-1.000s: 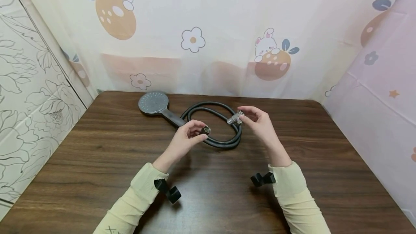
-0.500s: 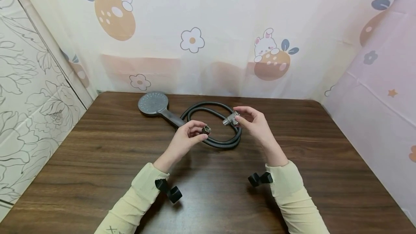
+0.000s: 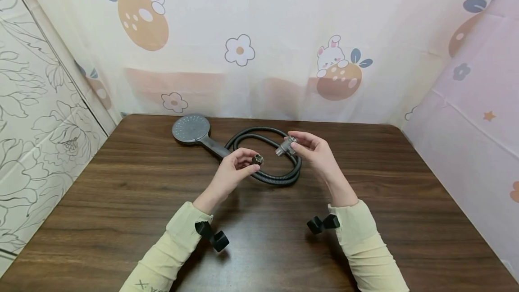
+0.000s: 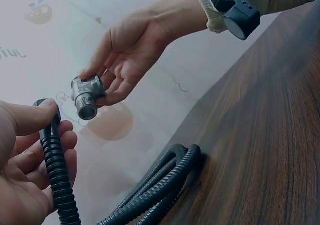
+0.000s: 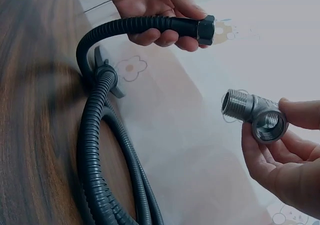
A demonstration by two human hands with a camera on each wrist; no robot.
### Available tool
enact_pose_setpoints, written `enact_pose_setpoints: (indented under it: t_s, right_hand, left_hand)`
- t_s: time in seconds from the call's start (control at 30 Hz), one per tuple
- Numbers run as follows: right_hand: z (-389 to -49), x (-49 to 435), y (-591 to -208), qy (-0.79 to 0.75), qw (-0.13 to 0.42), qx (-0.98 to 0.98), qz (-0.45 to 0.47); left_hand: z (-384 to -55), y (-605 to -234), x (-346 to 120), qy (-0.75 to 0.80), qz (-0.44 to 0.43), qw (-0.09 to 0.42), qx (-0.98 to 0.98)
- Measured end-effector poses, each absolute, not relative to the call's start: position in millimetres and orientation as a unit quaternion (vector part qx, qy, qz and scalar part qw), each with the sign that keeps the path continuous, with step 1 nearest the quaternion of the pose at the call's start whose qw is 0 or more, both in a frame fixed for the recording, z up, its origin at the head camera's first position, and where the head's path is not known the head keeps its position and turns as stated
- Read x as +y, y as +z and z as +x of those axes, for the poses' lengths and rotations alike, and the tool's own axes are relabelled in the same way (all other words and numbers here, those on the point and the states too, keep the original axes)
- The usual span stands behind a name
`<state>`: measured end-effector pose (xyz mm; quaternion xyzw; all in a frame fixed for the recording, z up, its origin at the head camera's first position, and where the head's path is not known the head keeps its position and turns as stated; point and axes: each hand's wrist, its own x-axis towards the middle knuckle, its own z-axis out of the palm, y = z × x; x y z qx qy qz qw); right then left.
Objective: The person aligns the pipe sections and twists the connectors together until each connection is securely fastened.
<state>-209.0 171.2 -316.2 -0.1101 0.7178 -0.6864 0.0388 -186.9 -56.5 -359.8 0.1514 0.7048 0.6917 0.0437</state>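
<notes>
My left hand [image 3: 229, 172] grips the black ribbed shower hose [image 4: 59, 177] near its end, where a hex nut [image 5: 205, 30] faces the other hand. Between thumb and fingers, my right hand [image 3: 320, 157] pinches a silver metal tee fitting [image 5: 255, 114]. The fitting's outer-threaded end points toward the hose nut, and a gap separates the two. One inner-threaded opening shows in the right wrist view. Behind the hands, the rest of the hose lies coiled on the table. A grey shower head [image 3: 191, 129] rests left of the coil; the left hand hides the lower end of its handle.
The brown wooden table [image 3: 121, 220] ends at a patterned curtain [image 3: 259, 89] along the back. More patterned cloth hangs at the left and right sides. Each sleeve cuff carries a black camera mount [image 3: 323, 224].
My right hand has brought the tee fitting a little left, closer to the hose nut, and turned it slightly. The left hand has stayed almost where it was.
</notes>
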Motion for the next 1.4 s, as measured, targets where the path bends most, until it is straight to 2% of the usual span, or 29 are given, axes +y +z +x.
enact_pose_setpoints:
  t_s: [0.43,0.73,1.4]
  right_hand:
    - [-202.4,161.9,-309.8,-0.701,0.041,0.7,-0.133]
    - [-199.3,155.2,-303.7,-0.715,0.03,0.684,-0.142]
    - [-197.1,140.8,-300.4,-0.727,0.031,0.659,-0.19]
  left_hand:
    - [-186.0,-358.1,-55.0,0.708,0.148,0.043,0.69]
    - [-187.0,-354.8,-55.1,0.733,0.11,0.076,0.667]
    - [-188.8,-356.5,-54.4,0.737,0.096,0.066,0.666]
